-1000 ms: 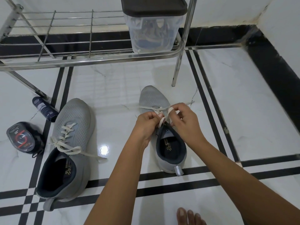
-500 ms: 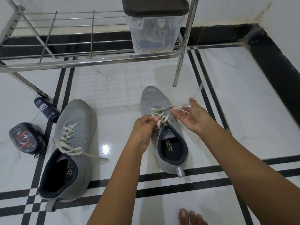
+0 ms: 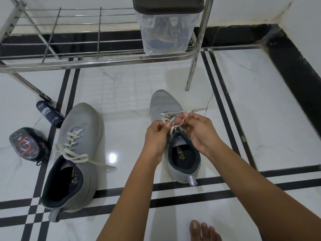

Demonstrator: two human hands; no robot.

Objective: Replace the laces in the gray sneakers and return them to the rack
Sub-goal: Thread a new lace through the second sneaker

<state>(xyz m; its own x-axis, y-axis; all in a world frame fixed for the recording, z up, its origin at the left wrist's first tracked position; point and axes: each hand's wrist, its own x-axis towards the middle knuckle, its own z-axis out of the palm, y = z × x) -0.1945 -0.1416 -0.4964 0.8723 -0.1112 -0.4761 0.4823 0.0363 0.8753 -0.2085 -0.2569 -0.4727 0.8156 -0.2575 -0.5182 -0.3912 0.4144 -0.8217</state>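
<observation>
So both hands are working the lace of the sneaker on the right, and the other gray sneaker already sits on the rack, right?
Not quite. The head view shows the other gray sneaker on the floor in front of the rack. The left hand and right hand do pinch the lace of the sneaker on the right.

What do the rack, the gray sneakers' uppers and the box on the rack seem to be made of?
Rack: polished metal, likely steel; bright mirror-like tubes and thin wire bars.
Sneakers: gray knit mesh fabric, matte; tiny perforations show on the toes.
Box: clear plastic, contents visible through its walls, with a dark opaque lid, probably plastic too.
</observation>
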